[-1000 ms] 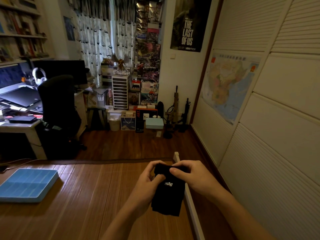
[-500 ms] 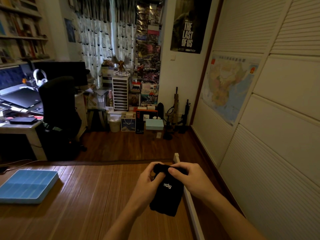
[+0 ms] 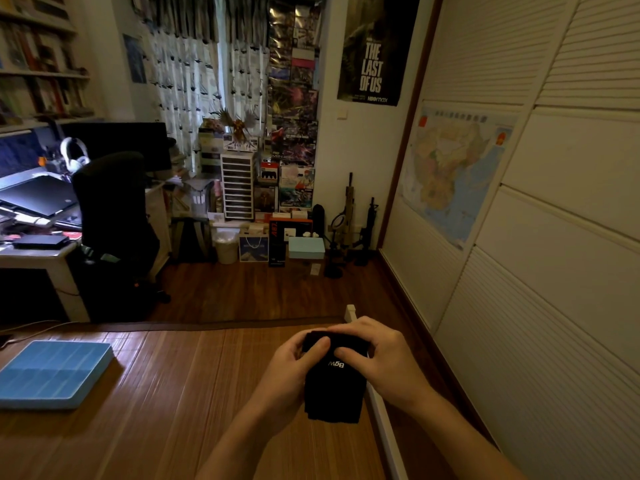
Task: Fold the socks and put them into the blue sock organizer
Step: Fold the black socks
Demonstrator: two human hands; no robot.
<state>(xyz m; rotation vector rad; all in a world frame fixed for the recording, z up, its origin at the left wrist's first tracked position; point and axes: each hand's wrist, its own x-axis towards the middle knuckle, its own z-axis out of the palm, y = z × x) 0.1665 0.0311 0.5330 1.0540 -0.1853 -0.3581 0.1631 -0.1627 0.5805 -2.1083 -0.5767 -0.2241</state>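
A black sock [image 3: 334, 389] with white lettering hangs folded over the right part of the wooden surface. My left hand [image 3: 289, 370] grips its top left edge, thumb on the front. My right hand [image 3: 382, 358] grips the top right, fingers curled over the fold. The blue sock organizer [image 3: 52, 374], a flat box with a grid of compartments, lies far left on the same surface, well away from both hands.
The bamboo-mat surface [image 3: 166, 403] ends at a white rail [image 3: 382, 420] on the right, next to white closet doors [image 3: 554, 271]. Beyond the far edge are a dark floor, a black chair [image 3: 110, 216], a desk [image 3: 38, 251] and stacked boxes.
The sock's upper part has been folded further down, so the hanging part looks shorter. Both hands stayed at its top and shifted slightly lower.
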